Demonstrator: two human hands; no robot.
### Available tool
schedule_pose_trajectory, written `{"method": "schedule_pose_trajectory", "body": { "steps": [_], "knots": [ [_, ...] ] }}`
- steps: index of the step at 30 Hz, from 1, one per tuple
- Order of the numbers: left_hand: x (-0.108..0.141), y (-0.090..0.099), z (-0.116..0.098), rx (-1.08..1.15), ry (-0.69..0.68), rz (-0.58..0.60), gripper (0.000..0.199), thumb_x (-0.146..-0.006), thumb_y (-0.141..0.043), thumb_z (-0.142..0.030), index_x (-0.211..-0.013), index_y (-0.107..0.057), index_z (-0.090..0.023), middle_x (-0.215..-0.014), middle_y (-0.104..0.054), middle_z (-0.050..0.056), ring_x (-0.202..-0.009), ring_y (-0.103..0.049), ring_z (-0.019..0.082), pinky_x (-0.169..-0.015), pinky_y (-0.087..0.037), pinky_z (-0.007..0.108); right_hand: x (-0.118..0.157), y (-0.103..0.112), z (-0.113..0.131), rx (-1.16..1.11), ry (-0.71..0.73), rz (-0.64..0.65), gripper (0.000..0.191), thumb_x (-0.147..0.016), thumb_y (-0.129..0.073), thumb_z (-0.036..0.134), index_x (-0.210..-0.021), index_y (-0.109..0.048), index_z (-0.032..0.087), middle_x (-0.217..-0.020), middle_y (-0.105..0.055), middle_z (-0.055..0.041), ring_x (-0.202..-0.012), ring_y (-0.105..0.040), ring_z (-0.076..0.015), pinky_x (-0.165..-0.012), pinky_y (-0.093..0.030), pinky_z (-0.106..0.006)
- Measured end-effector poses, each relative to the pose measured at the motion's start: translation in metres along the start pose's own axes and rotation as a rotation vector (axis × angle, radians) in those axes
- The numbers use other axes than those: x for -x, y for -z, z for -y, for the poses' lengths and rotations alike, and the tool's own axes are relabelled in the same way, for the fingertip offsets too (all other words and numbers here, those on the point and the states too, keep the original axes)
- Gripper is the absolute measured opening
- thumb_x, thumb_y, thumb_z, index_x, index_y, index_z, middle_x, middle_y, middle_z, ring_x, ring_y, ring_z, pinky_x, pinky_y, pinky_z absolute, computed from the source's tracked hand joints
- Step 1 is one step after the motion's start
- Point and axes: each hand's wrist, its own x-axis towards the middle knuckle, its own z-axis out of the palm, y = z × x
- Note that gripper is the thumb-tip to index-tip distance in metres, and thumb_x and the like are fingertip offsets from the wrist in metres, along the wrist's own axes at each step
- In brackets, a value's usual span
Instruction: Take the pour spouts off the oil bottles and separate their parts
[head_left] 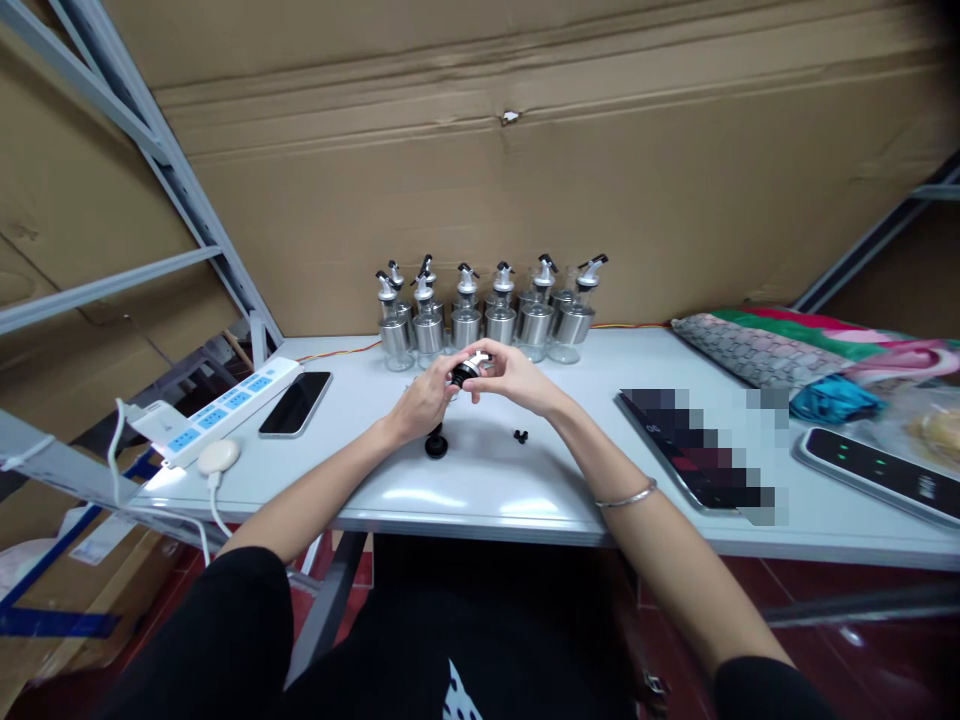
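Observation:
Between my two hands is a bottle pourer (465,371) with a ribbed black stopper and a silver top, held above the table. My left hand (421,402) is closed around its stopper side. The fingers of my right hand (514,377) pinch it from the other side and partly cover it. Below my left hand, a black round-based part (436,446) stands on the table. Some tiny black pieces (520,437) lie to its right. Just beyond my hands are several glass bottles (500,322) with steel bands, many topped with silver-and-black pourers.
A white power strip (231,410), a round white charger (218,457) and a phone (296,404) lie at the left. On the right are a dark, partly pixelated device (675,450), another black-topped device (877,470) and bagged fabric (795,345). Cardboard (480,200) walls the back.

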Motion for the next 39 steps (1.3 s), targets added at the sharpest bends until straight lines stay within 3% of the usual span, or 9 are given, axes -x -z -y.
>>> {"method": "schedule_pose_trajectory", "body": {
  "steps": [8, 15, 21, 24, 29, 33, 39],
  "knots": [
    [-0.001, 0.000, -0.001, -0.006, -0.027, -0.044, 0.040, -0.097, -0.023, -0.036, -0.131, -0.029, -0.017, -0.112, -0.052, 0.013, -0.092, -0.054, 0.016, -0.083, -0.046, 0.030, 0.001, -0.006, -0.003, -0.028, 0.020, -0.041, 0.048, -0.051, -0.080, 0.021, -0.092, -0.054, 0.020, -0.059, -0.047, 0.0102, -0.056, -0.060, -0.0124, -0.062, -0.052, -0.029],
    [-0.001, -0.002, -0.001, 0.013, 0.048, -0.069, 0.039, -0.097, -0.022, -0.039, -0.127, -0.033, -0.018, -0.106, -0.053, 0.010, -0.087, -0.054, 0.015, -0.079, -0.047, 0.028, -0.002, -0.008, -0.010, -0.047, 0.033, -0.048, 0.045, -0.056, -0.078, 0.025, -0.093, -0.051, 0.021, -0.064, -0.058, 0.0071, -0.056, -0.064, -0.0164, -0.061, -0.053, -0.032],
    [-0.004, 0.001, -0.004, 0.058, 0.087, -0.083, 0.041, -0.097, -0.021, -0.041, -0.127, -0.036, -0.018, -0.110, -0.055, 0.011, -0.097, -0.055, 0.016, -0.084, -0.046, 0.030, -0.001, -0.011, -0.011, 0.009, 0.069, -0.063, 0.040, -0.065, -0.073, 0.034, -0.095, -0.051, 0.022, -0.065, -0.059, 0.0061, -0.055, -0.064, -0.0162, -0.062, -0.051, -0.032],
    [-0.006, 0.003, -0.005, 0.067, 0.093, -0.103, 0.043, -0.097, -0.020, -0.040, -0.129, -0.038, -0.018, -0.111, -0.055, 0.011, -0.098, -0.055, 0.017, -0.085, -0.045, 0.031, -0.002, -0.012, -0.011, 0.081, 0.086, -0.072, 0.039, -0.069, -0.069, 0.038, -0.100, -0.053, 0.021, -0.067, -0.058, 0.0039, -0.063, -0.063, -0.0169, -0.065, -0.050, -0.032],
    [-0.008, 0.005, -0.006, 0.046, 0.124, -0.104, 0.042, -0.097, -0.023, -0.039, -0.129, -0.041, -0.020, -0.110, -0.054, 0.010, -0.100, -0.052, 0.016, -0.087, -0.044, 0.030, -0.004, -0.008, -0.014, 0.413, 0.268, -0.237, 0.045, -0.069, -0.069, 0.040, -0.109, -0.061, 0.020, -0.095, -0.050, -0.0054, -0.088, -0.053, -0.0180, -0.067, -0.047, -0.028],
    [-0.009, 0.008, -0.003, 0.058, 0.165, -0.081, 0.042, -0.096, -0.026, -0.041, -0.129, -0.044, -0.020, -0.105, -0.052, 0.008, -0.093, -0.052, 0.015, -0.085, -0.045, 0.029, -0.004, -0.008, -0.015, 0.519, 0.361, -0.297, 0.040, -0.072, -0.066, 0.035, -0.110, -0.062, 0.021, -0.092, -0.048, -0.0047, -0.081, -0.050, -0.0157, -0.067, -0.046, -0.029],
    [-0.010, 0.011, -0.004, 0.052, 0.188, -0.017, 0.041, -0.094, -0.034, -0.037, -0.129, -0.040, -0.018, -0.101, -0.050, 0.007, -0.089, -0.051, 0.015, -0.083, -0.045, 0.031, -0.001, -0.010, -0.012, 0.336, 0.221, -0.230, 0.031, -0.073, -0.060, 0.030, -0.102, -0.061, 0.018, -0.079, -0.063, -0.0013, -0.070, -0.057, -0.0142, -0.063, -0.046, -0.028]
  ]
}}
